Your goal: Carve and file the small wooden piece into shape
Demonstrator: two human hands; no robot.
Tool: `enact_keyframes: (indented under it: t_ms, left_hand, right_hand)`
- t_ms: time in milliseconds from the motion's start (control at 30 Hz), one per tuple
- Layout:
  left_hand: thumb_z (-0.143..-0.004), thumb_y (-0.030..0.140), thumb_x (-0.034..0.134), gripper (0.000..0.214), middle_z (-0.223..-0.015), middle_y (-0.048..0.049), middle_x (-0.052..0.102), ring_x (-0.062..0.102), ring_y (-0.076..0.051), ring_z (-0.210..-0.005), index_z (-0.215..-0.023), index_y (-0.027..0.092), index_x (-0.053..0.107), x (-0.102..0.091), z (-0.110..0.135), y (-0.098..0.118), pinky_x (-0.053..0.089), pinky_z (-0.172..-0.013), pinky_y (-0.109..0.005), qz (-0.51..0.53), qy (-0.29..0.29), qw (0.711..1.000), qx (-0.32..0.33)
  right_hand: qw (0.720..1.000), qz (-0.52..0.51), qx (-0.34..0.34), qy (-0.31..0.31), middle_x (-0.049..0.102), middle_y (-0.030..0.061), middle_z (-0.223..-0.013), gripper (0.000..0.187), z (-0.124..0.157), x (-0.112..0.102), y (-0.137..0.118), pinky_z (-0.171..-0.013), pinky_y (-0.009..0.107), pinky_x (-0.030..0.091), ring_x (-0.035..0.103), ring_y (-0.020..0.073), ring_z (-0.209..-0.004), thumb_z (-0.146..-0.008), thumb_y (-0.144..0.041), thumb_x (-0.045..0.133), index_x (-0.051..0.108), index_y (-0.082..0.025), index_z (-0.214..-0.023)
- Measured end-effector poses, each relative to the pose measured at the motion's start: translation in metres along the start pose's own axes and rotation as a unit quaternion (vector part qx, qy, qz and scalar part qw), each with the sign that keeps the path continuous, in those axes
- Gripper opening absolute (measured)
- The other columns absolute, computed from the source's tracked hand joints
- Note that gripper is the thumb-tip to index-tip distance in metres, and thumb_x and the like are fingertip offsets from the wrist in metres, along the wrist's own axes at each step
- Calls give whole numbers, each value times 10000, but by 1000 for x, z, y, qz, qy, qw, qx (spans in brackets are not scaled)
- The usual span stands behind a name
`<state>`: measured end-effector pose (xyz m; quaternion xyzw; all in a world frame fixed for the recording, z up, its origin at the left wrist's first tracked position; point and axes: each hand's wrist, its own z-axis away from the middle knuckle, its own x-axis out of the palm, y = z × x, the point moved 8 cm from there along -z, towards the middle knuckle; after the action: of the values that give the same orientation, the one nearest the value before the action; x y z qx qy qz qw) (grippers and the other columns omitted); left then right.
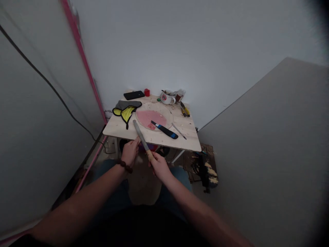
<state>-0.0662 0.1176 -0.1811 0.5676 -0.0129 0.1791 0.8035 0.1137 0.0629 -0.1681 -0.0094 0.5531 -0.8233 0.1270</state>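
My right hand (159, 167) is closed around the pale wooden handle of a flat grey file (142, 136). The file slants up and to the left, its tip reaching over the table's front edge. Just left of the file, my left hand (130, 151) has its fingers pinched together near the blade. What sits in that pinch is too small to make out. A black and blue utility knife (167, 131) lies across the front of a round board (168, 113) with a pink surface. Beside it rests a thin metal tool (179, 131).
On the wooden table (115, 127) lie a grey and yellow cloth (127, 109), a black phone (134, 95) and a red cap (147, 92). A white mug (167, 98) and yellow-handled pliers (185, 111) stand at the back right. A low wooden stool (212, 164) bears tools; walls enclose both sides.
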Motion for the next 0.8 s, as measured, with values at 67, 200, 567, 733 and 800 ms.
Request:
enact_keyframes:
  t_ms: [67,200,567,733,800]
  left_hand:
    - [-987,635,745,460,-587,86,323,251,-118,-478,-784,268,556,0,-1,-2,185,-500,-300,5,4,1000,-1]
    - [-959,655,771,461,-571,95,327,254,-109,-468,-811,254,597,-1,-4,-6,178,-489,-282,8,1,1000,-5]
    - [-1003,610,744,455,-572,100,314,240,-103,-497,-795,228,612,0,-3,-4,186,-490,-272,17,4,1000,1]
    - [-993,616,780,463,-571,87,323,257,-106,-496,-790,229,629,-2,-4,-5,193,-491,-271,9,-3,1000,-3]
    - [-987,621,789,471,-576,88,324,263,-105,-493,-786,237,604,-2,-2,-2,202,-489,-268,2,-4,1000,1]
  right_hand:
    - [1000,10,-8,-3,587,-68,-681,498,15,-7,11,-405,251,303,411,113,-439,-1017,-684,683,739,-212,-1162]
    - [1000,-12,2,-7,555,-76,-676,529,45,-20,33,-412,253,302,400,111,-450,-1009,-739,688,727,-227,-1135]
    - [1000,-8,-10,-3,564,-74,-660,564,29,-10,15,-403,250,268,401,100,-417,-994,-801,709,691,-238,-1029]
    - [1000,-19,-6,-14,594,-75,-698,525,31,-12,19,-393,244,272,396,87,-414,-1006,-760,697,675,-237,-1033]
    - [999,-32,0,-13,598,-82,-687,493,5,-1,1,-386,237,260,377,84,-408,-995,-729,701,665,-241,-1045]
